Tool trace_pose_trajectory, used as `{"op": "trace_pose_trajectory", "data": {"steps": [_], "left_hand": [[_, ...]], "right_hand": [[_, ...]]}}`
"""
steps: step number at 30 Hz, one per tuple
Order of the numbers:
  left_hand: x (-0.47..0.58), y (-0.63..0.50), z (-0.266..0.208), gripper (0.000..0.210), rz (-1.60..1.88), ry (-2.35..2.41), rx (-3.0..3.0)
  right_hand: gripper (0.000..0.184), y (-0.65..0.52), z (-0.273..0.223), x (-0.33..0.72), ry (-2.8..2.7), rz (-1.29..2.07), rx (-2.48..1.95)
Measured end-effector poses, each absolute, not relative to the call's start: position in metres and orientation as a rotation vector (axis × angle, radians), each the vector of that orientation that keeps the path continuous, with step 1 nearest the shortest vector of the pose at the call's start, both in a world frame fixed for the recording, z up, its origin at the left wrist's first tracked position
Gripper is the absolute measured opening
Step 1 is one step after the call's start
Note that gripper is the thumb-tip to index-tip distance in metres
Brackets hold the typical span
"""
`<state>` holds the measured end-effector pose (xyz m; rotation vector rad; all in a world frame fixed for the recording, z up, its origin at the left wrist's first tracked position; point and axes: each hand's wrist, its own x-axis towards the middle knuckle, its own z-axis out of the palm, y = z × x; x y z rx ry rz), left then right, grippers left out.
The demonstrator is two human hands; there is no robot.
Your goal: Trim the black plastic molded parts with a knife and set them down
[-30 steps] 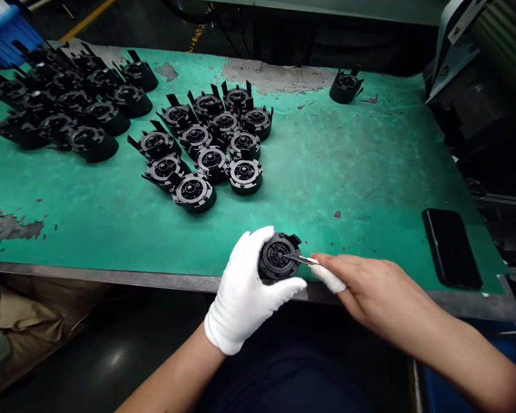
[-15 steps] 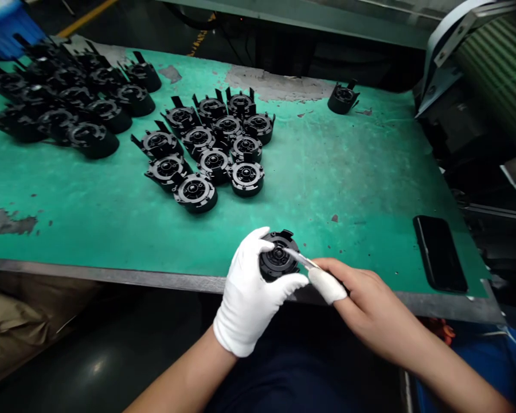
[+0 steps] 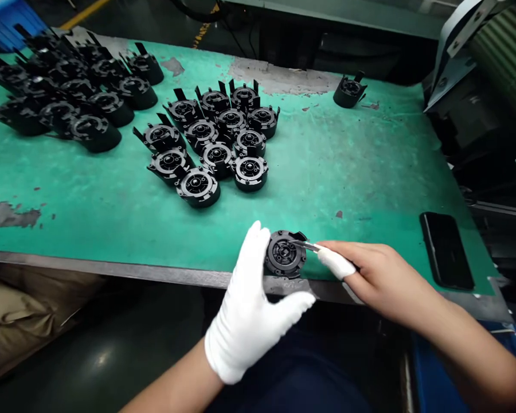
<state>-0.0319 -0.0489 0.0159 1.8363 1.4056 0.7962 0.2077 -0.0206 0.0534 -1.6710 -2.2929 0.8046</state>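
A round black plastic part [image 3: 285, 252] with a ringed face lies near the front edge of the green table. Beside it is my left hand [image 3: 253, 304] in a white glove, thumb spread wide and fingers stretched along the part's left side; whether they touch it I cannot tell. My right hand [image 3: 365, 267], bare apart from a white cover on the thumb, grips a slim knife [image 3: 308, 246]. Its thin metal tip reaches over the upper right of the part's face.
Several similar black parts [image 3: 198, 186] stand grouped at centre, with a denser cluster [image 3: 94, 132] at the left. One lone part [image 3: 349, 92] sits at the back right. A black phone [image 3: 446, 249] lies on the green tabletop [image 3: 370, 166]. Machinery [image 3: 494, 51] borders the right.
My left hand has loosened from around the part and opened, its thumb drawing away. The knife tip has shifted from near the part's centre towards its upper right.
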Motion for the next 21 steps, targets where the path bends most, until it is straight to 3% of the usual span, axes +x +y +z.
{"op": "trace_pose_trajectory", "data": {"steps": [3, 7, 21], "left_hand": [[-0.030, -0.021, 0.008, 0.102, 0.772, 1.341, 1.859], [-0.027, -0.011, 0.002, 0.088, 0.799, 1.304, 1.892], [-0.026, -0.011, 0.003, 0.072, 0.897, 1.291, 1.943]], "right_hand": [[0.041, -0.025, 0.053, 0.209, -2.495, 0.703, -1.723], [0.048, -0.023, 0.052, 0.207, -2.612, 0.555, -1.806], [0.044, -0.076, 0.040, 0.179, -2.217, 0.902, -1.887]]}}
